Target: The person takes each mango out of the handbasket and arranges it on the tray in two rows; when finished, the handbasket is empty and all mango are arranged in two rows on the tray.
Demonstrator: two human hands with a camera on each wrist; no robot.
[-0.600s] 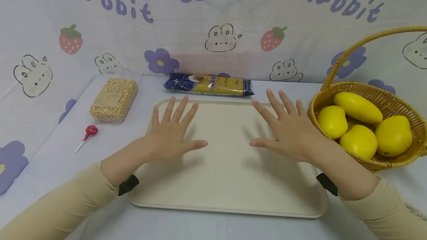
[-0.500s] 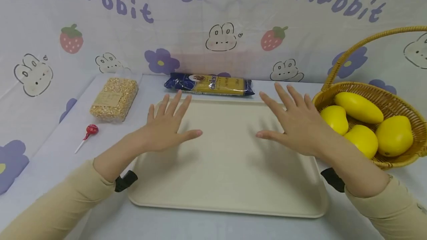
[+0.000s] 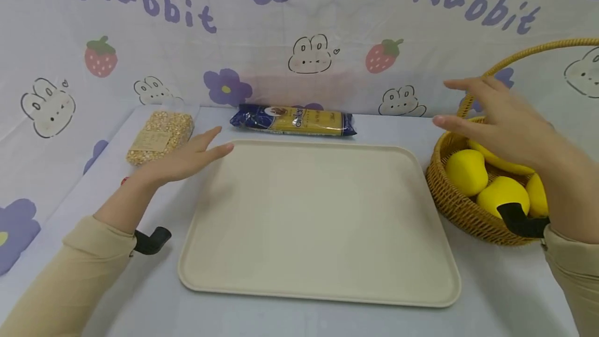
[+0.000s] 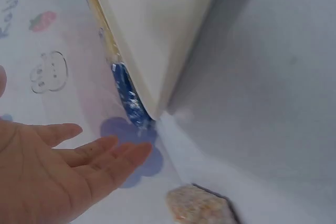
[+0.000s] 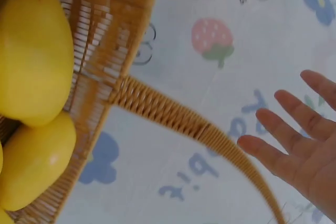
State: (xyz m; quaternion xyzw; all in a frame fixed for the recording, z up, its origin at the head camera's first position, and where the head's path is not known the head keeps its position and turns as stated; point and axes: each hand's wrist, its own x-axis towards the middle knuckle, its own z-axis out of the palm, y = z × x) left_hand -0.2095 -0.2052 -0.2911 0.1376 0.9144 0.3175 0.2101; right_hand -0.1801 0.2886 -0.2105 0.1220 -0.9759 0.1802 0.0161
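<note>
My left hand (image 3: 187,159) hovers over the tray's far left corner with fingers extended and nothing in its grasp. Close behind it lies a clear bag of corn kernels (image 3: 161,137) with a paper label. My right hand (image 3: 510,124) is raised above a wicker basket (image 3: 446,196), fingers stretched out and holding nothing. Several yellow mangoes (image 3: 465,171) sit in the basket, partly covered by this hand and wrist. In the right wrist view the fingers appear beside the basket handle (image 5: 168,114). Between the hands a beige tray (image 3: 318,222) lies flat.
A blue and yellow pasta packet (image 3: 295,120) lies behind the tray's far edge. Only a red bit of the lollipop (image 3: 124,180) shows past the left forearm. A printed cloth backdrop (image 3: 327,9) rises behind the table.
Both hands have moved apart from over the tray: the left one outward toward the corn bag, the right one outward and up over the basket. The left arm now hides most of the lollipop.
</note>
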